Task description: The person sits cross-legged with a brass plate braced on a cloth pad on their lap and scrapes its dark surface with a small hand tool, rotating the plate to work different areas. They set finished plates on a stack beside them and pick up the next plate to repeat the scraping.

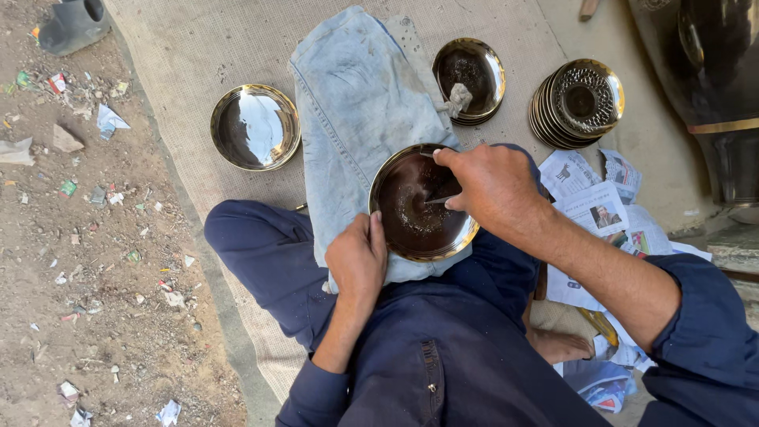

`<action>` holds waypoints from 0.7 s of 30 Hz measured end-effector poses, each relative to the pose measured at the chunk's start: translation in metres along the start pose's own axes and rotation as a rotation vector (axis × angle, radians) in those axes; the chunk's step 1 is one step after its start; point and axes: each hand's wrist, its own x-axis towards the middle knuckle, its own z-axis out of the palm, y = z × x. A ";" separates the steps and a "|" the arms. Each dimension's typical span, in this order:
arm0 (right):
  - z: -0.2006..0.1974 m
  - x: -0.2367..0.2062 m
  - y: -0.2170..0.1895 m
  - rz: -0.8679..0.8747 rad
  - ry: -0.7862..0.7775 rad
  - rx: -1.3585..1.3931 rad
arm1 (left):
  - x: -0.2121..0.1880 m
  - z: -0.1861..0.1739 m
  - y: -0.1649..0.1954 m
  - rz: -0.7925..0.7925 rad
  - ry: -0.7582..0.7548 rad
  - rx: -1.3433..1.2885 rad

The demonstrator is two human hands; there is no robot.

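You sit on a woven mat (198, 47) with a faded denim cloth (356, 103) spread over your lap, and the brass plate (419, 229) rests on that cloth at its near end. Your left hand (357, 257) closes on the plate's near rim; keep it pinned there so the plate cannot spin. Your right hand (492, 183) pinches a thin metal tool (439, 199), its tip on the plate's dark middle; work it in short, light strokes. A stack of embossed plates (577, 103) and newspaper sheets (597, 207) crowd your right elbow. A polished plate (254, 126) lies by the cloth's left edge, and a dish holding a rag (468, 75) by its right edge.
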 end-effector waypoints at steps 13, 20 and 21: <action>0.004 0.001 -0.005 0.015 0.025 0.007 | 0.109 0.019 0.001 0.481 -0.078 0.031; 0.007 -0.001 -0.002 0.028 0.036 0.059 | -0.001 -0.002 -0.006 -0.018 -0.013 -0.011; 0.007 -0.001 -0.003 0.025 0.019 0.046 | -0.007 -0.005 -0.006 -0.017 -0.021 0.000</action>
